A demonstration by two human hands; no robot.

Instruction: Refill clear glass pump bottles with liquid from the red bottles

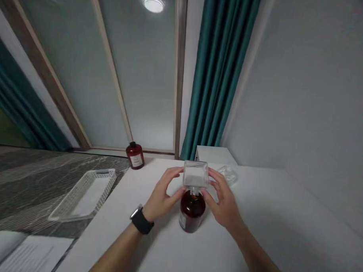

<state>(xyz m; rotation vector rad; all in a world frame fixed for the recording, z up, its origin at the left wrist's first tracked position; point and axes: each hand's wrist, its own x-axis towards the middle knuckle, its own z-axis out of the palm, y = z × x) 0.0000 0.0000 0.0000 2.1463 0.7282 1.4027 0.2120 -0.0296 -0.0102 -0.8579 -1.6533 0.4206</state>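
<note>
Between my two hands is a clear square glass bottle (195, 175), turned upside down with its threaded neck pointing downward. My left hand (166, 194) grips its left side with thumb and fingers. On the right side, my right hand (222, 199) grips it the same way. Directly below the neck stands a dark red-brown round bottle (192, 209), upright on the white table (156, 246). The clear neck sits at this bottle's mouth; whether the two touch I cannot tell. A pale label shows on the lower left of the dark bottle.
A second red-brown bottle (135, 156) with a black cap and white label stands at the table's far left corner. Behind my right hand lies a clear transparent item (228, 174), near a white box (215, 154). Left of the table are a white basket (62, 217) and printed pages (31, 255).
</note>
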